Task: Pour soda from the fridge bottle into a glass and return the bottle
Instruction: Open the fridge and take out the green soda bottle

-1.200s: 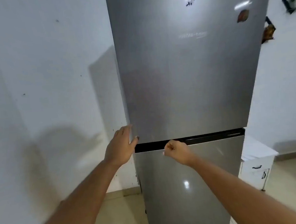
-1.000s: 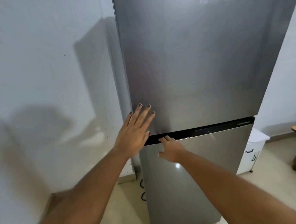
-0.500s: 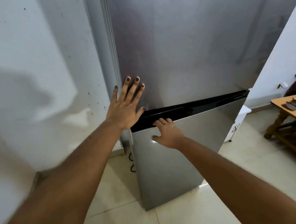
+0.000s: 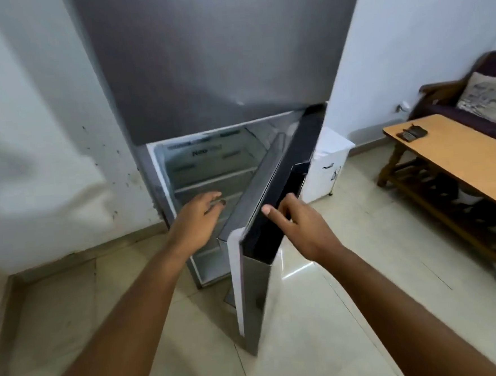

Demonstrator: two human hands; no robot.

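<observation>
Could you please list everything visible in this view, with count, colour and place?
upper fridge door: one, grey steel, closed, top centre.
lower fridge door: one, grey with black top edge, swung open, centre.
fridge shelves: several, pale, inside the open compartment; no bottle visible.
small cabinet: one, white, right of the fridge.
wooden table: one, light brown, right.
dark flat items: two, on the table.
sofa: one, dark, far right.
cushion: one, pale patterned, on the sofa.
left hand: reaching towards the shelves, holds nothing.
right hand: at the door's top edge.
</observation>
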